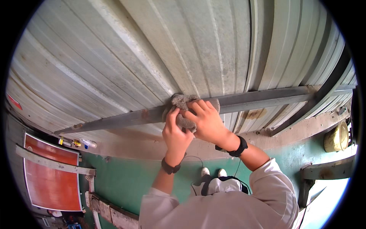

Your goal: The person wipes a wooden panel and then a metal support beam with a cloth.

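A grey-brown cloth, bunched up, lies over a grey metal rail that crosses a corrugated metal wall. My left hand grips the cloth from the left, its fingers bent into the folds. From the right, my right hand holds the same cloth, fingers curled on its upper part. The two hands are close together at the middle of the rail. Each wrist wears a black band. Part of the rail is hidden under the cloth and hands.
A ledge runs along the wall's foot, with small bottles on its left part. A red panel stands at left, near a low brick edge. At right are a yellowish bucket, a dark upright beam and a metal bar.
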Demonstrator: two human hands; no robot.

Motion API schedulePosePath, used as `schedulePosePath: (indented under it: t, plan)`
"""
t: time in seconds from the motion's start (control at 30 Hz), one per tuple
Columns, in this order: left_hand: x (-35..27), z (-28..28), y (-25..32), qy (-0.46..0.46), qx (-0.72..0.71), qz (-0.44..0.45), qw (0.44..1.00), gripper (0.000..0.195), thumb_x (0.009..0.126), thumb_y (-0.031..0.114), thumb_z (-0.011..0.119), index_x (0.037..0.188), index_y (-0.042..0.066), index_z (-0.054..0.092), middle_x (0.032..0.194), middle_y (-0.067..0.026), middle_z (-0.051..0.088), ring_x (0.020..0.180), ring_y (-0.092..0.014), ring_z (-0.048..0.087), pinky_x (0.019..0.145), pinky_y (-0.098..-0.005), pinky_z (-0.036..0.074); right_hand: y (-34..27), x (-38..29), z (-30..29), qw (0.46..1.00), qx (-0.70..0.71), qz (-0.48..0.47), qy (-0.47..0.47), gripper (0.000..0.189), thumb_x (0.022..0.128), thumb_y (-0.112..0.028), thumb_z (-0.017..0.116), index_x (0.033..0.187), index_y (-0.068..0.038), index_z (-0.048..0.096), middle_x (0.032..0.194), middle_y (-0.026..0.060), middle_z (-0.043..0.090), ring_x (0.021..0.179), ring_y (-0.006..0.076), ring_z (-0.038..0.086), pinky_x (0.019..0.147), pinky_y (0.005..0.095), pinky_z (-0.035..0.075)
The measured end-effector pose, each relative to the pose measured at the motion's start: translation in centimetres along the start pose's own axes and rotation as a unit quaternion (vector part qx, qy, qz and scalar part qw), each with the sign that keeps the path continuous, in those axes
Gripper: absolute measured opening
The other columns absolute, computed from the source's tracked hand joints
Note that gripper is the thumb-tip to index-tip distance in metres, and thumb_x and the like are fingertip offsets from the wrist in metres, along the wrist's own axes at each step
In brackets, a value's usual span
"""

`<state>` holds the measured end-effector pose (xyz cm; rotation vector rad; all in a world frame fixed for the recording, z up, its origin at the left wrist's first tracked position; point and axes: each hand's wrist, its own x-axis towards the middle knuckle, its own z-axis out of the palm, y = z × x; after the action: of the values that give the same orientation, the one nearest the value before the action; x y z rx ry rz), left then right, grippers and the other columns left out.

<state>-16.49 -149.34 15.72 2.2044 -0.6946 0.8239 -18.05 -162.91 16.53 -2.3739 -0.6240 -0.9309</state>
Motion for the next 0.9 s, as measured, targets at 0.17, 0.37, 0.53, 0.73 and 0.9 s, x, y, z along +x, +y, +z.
schedulePosePath:
  t: [0.17,0.37,0.53,0.73,0.9]
  plan:
    - [0.3,2.8,3.3,-0.038,-0.081,0.049,0.995,0.053,0.062,0.008,0.064,0.113,0.004,0.051,0.109,-0.0195,0.058,0.095,-0.038,0.060,0.076,-0.0412,0.052,1.4,-2.8,-4.8,0.998,-0.023,0.049,0.019,0.050,0.049,-0.015,0.073,0.096,-0.009,0.057,0.100,0.0099,0.054,0.091,0.0290,0.051,0.073,0.0382,0.040]
    - [0.8,6.1,7.0,-0.079,-0.163,0.107,0.978,0.061,0.060,0.015,0.071,0.116,0.005,0.050,0.116,-0.0188,0.054,0.081,-0.034,0.063,0.063,-0.0401,0.054,2.8,-6.4,-8.9,0.987,-0.098,0.119,0.049,0.053,0.050,-0.011,0.068,0.103,-0.009,0.060,0.101,0.0117,0.055,0.095,0.0317,0.052,0.077,0.0409,0.040]
    - [1.2,4.8,6.6,-0.129,-0.151,0.091,0.976,0.060,0.060,0.014,0.072,0.116,0.005,0.051,0.112,-0.0149,0.057,0.083,-0.031,0.063,0.064,-0.0371,0.054,2.3,-5.7,-8.6,0.986,-0.107,0.121,0.035,0.055,0.048,-0.009,0.067,0.103,-0.009,0.060,0.101,0.0121,0.056,0.098,0.0324,0.052,0.079,0.0408,0.039]
    - [1.2,2.0,2.5,-0.130,-0.143,0.092,0.977,0.059,0.062,0.017,0.073,0.116,0.005,0.051,0.112,-0.0136,0.057,0.080,-0.029,0.064,0.060,-0.0368,0.054,0.5,-3.5,-5.2,0.990,-0.082,0.114,0.027,0.054,0.049,-0.010,0.068,0.102,-0.008,0.060,0.099,0.0129,0.056,0.098,0.0331,0.053,0.081,0.0409,0.039]
    - [1.2,-2.2,-3.1,-0.117,-0.143,0.088,0.979,0.058,0.063,0.018,0.073,0.115,0.005,0.051,0.112,-0.0130,0.057,0.080,-0.029,0.064,0.060,-0.0359,0.054,-2.7,-0.1,-0.1,0.993,-0.064,0.092,0.022,0.054,0.050,-0.011,0.069,0.102,-0.009,0.060,0.099,0.0126,0.057,0.098,0.0331,0.053,0.081,0.0409,0.039]
